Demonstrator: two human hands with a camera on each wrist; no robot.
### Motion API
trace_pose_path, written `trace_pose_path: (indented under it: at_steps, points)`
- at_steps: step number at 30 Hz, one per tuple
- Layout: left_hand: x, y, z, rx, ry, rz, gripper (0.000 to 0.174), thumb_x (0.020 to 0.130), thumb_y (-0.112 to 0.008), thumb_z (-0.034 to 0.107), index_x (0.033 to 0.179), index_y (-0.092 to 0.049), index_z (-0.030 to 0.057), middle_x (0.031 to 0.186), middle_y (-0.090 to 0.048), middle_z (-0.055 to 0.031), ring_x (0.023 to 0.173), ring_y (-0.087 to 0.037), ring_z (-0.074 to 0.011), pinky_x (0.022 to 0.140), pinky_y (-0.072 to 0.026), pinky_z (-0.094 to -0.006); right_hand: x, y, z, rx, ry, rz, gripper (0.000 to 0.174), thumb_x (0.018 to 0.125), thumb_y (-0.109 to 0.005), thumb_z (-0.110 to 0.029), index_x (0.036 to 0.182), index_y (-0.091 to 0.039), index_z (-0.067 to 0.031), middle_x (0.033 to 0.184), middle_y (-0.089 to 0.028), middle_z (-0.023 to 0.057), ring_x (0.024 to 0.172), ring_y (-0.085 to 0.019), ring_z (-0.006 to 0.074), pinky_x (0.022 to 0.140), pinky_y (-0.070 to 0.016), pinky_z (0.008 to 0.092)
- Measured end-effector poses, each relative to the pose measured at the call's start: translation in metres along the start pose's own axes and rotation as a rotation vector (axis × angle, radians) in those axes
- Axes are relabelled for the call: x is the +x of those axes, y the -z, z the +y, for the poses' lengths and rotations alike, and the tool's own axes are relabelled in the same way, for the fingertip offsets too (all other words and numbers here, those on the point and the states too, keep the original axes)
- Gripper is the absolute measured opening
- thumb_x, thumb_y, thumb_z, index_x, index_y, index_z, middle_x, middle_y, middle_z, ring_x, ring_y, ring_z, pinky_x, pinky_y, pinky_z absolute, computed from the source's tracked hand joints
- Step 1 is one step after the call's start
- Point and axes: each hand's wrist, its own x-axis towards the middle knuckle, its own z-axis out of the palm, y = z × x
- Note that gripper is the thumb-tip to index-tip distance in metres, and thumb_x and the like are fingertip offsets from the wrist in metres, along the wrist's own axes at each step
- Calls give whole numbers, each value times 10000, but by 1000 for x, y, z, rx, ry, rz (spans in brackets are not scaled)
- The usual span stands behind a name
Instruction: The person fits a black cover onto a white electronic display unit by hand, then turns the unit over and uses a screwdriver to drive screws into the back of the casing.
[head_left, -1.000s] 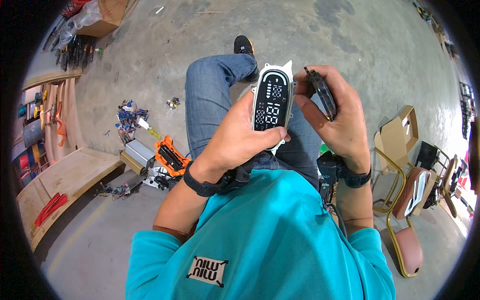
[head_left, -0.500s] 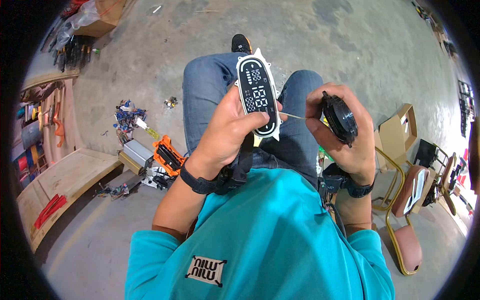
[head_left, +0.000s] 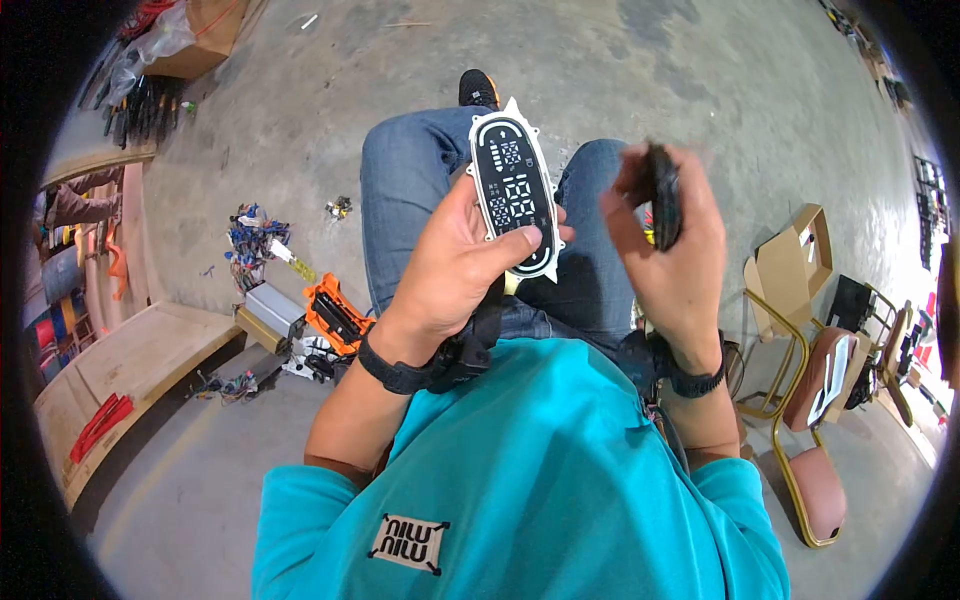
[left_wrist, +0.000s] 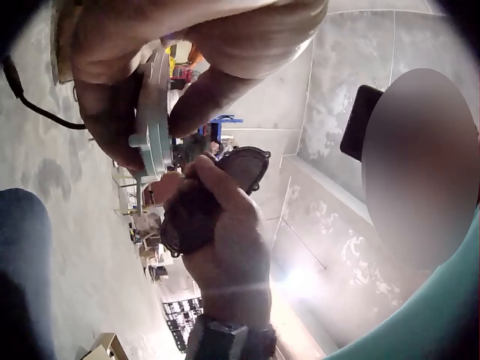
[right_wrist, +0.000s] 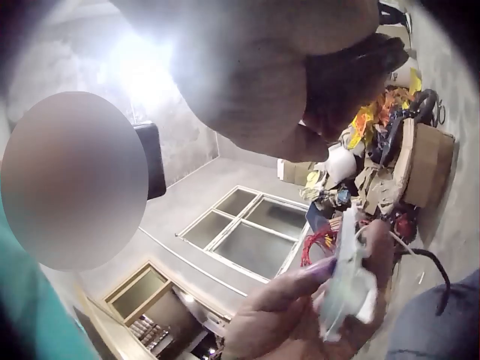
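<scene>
In the head view my left hand (head_left: 445,265) grips an oval instrument display (head_left: 515,190) with a white rim and lit-looking white digits, thumb over its lower end. The display's thin side edge (left_wrist: 155,112) shows in the left wrist view. To the right, apart from the display, my blurred right hand (head_left: 682,275) holds a black oval housing (head_left: 665,200) between thumb and fingers, turned nearly edge-on. The left wrist view shows this black housing (left_wrist: 249,166) with small lugs along its rim. A pale connector-like block (right_wrist: 365,296) sticks out behind the display in the right wrist view.
An orange plastic frame (head_left: 335,313), a silver box (head_left: 272,308) and tangled wires (head_left: 256,235) lie on the floor at the left, near a low wooden bench (head_left: 150,350). An opened carton (head_left: 790,260) and a gold-framed chair (head_left: 815,490) stand at the right.
The display has shifted left and tilted away from the right hand. My right hand moved right with the black housing, then back up and left, and the housing turned edge-on.
</scene>
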Motion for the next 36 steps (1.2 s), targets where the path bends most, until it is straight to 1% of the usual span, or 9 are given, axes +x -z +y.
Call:
trace_pose_path:
  at_steps: [2,3,8,10,17,23,29,31,36]
  points:
    - [0,-1,1,44,-4,58,510,876,-593,-102,1339,-397,-18,1128,-649,-128,1054,-662,-223,961,-527,-356,-10,-1,0,81,62,-209,335,823,-719,-11,1131,-586,-20,931,-633,50,841,-608,126,797,-505,283]
    - [1,-2,1,43,-1,55,510,876,-593,-102,1339,-397,-18,1128,-649,-128,1054,-662,-223,961,-527,-356,-14,-2,-3,109,-1,-262,355,795,-742,-5,1112,-586,-29,920,-641,48,833,-615,129,789,-510,289]
    - [3,-3,-3,63,-64,58,552,877,-599,-103,1378,-386,-9,1193,-597,-66,1123,-594,-144,1000,-475,-302,-14,-8,0,30,-16,-291,350,775,-744,8,1084,-585,-37,897,-670,46,840,-655,138,785,-516,292]
    - [2,-2,-5,66,-73,56,536,876,-608,-98,1367,-413,-9,1211,-602,-69,1133,-594,-149,1005,-469,-315,-15,-9,-1,86,-88,-329,336,784,-735,6,1083,-587,-34,897,-674,47,847,-665,143,791,-518,292]
    - [1,-2,-6,72,-103,71,507,875,-620,-92,1343,-448,-3,1229,-605,-68,1133,-595,-153,1000,-464,-329,-15,-11,3,55,-113,-301,322,785,-728,9,1076,-594,-31,890,-678,53,842,-664,148,789,-519,297]
    - [1,-1,-7,106,-101,56,509,874,-630,-81,1341,-442,-7,1227,-607,-76,1140,-594,-163,1007,-459,-343,-14,-7,3,27,-146,-364,339,770,-705,20,1086,-587,-22,884,-682,67,845,-668,164,779,-518,301]
    - [0,-1,-5,109,-83,48,538,882,-633,-78,1365,-406,-13,1222,-575,-51,1131,-571,-133,1004,-456,-310,-14,-3,-4,10,-104,-365,411,737,-723,-2,1115,-564,-11,900,-665,129,849,-668,256,773,-513,329]
    - [-1,-1,-5,92,-78,46,536,882,-634,-79,1364,-409,-13,1219,-576,-48,1132,-570,-132,1004,-455,-310,-15,-5,-1,45,-6,-340,418,728,-726,-8,1113,-563,-10,919,-656,151,844,-660,294,765,-510,345]
    - [-1,0,-3,63,-65,39,518,889,-638,-73,1355,-420,-11,1224,-577,-45,1138,-568,-133,1010,-449,-312,-18,-5,2,14,35,-319,438,722,-721,-7,1128,-558,-12,935,-645,161,848,-652,322,765,-508,364]
